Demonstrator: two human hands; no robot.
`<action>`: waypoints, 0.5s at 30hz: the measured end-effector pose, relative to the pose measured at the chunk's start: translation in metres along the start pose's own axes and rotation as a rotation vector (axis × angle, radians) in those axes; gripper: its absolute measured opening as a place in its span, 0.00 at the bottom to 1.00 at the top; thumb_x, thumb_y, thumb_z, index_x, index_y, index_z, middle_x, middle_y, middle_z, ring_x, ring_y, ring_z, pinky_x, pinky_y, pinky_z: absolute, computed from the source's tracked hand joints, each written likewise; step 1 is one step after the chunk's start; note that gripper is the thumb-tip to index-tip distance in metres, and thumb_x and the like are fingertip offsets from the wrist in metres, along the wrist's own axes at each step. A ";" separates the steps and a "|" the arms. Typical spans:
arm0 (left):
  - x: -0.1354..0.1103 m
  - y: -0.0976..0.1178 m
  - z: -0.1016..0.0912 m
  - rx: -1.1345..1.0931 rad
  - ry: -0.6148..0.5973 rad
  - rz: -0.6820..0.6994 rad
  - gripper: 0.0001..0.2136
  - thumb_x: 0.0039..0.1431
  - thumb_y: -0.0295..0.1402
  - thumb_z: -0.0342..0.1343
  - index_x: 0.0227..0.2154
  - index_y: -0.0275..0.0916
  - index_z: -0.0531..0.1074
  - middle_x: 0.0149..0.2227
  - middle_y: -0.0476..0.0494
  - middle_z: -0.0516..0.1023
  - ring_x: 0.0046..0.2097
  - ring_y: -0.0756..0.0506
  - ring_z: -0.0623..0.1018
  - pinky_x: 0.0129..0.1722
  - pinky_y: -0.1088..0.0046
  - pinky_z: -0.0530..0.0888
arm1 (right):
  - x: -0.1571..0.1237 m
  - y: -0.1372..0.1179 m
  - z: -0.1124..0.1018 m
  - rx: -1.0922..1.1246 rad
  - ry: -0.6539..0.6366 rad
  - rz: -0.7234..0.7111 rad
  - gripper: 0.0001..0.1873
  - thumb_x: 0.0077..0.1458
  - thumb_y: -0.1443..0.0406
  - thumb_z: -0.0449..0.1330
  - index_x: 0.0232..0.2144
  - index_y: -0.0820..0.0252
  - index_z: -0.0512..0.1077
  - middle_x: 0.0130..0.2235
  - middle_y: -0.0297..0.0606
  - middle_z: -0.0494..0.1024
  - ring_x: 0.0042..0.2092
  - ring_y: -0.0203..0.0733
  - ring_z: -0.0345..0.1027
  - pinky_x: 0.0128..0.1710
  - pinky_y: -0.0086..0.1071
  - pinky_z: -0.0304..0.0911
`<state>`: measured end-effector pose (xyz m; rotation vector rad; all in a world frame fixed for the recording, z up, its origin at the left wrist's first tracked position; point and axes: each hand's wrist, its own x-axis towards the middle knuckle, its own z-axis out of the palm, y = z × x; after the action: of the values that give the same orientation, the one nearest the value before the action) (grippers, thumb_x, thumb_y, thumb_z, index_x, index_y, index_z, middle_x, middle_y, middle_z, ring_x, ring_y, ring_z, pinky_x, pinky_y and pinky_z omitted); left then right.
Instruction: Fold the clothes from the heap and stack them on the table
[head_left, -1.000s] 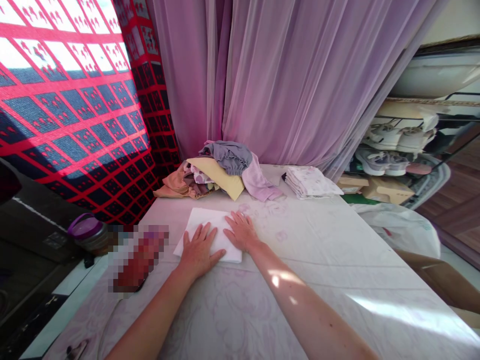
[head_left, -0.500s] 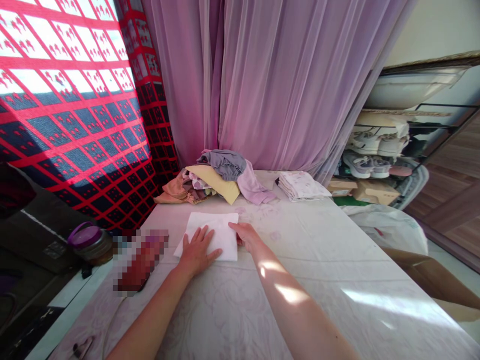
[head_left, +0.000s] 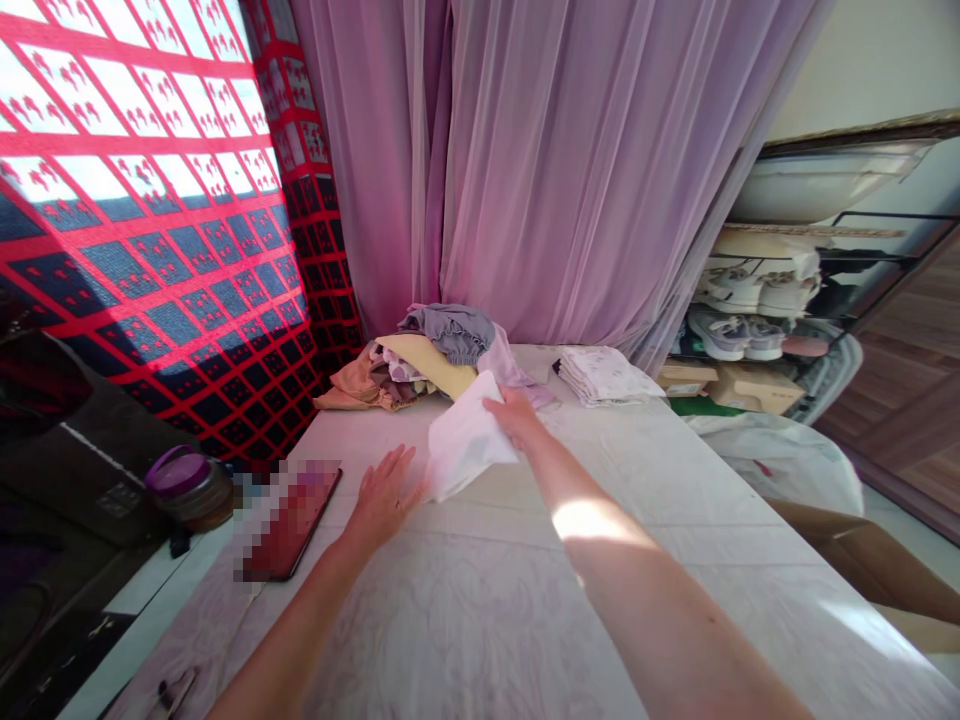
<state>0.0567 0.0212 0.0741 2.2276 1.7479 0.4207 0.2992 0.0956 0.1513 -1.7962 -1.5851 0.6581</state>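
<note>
White cloth (head_left: 465, 437) dangles from the right hand (head_left: 514, 417), pinched at one corner and raised off the sheeted table (head_left: 450, 620). The left hand (head_left: 384, 498) is spread open, holding nothing, just beside the cloth, while a heap of clothes (head_left: 405, 365) sits just ahead of the grip.

Left hand (head_left: 384, 497) low and open, palm down, fingers spread, right hand (head_left: 514, 417) reaching farther forward, thumb and fingers pinched together, both forearms bare, left forearm (head_left: 289, 623) angled inward, right forearm (head_left: 637, 590) extended diagonally
</note>
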 end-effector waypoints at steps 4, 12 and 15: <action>0.000 -0.008 0.009 -0.111 0.051 0.025 0.29 0.63 0.49 0.42 0.63 0.39 0.56 0.66 0.35 0.55 0.66 0.40 0.56 0.63 0.52 0.57 | 0.018 -0.039 -0.079 -0.269 0.083 -0.169 0.18 0.53 0.63 0.58 0.47 0.59 0.74 0.44 0.40 0.78 0.47 0.46 0.70 0.49 0.38 0.61; 0.007 -0.011 0.038 -0.295 0.175 0.013 0.25 0.63 0.45 0.43 0.58 0.39 0.62 0.62 0.39 0.64 0.64 0.43 0.63 0.63 0.59 0.60 | -0.057 -0.058 -0.009 -0.695 -0.159 -0.323 0.18 0.58 0.72 0.51 0.48 0.60 0.74 0.43 0.49 0.79 0.46 0.50 0.72 0.45 0.39 0.62; 0.008 -0.020 0.040 -0.293 0.204 0.009 0.24 0.62 0.45 0.43 0.56 0.38 0.65 0.60 0.38 0.68 0.62 0.41 0.66 0.62 0.59 0.62 | -0.103 -0.037 0.040 -0.702 -0.378 -0.357 0.14 0.58 0.61 0.56 0.43 0.59 0.75 0.39 0.46 0.80 0.41 0.49 0.74 0.39 0.35 0.64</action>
<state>0.0567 0.0321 0.0304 2.0439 1.6449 0.8737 0.2305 0.0021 0.1473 -1.8289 -2.5566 0.2881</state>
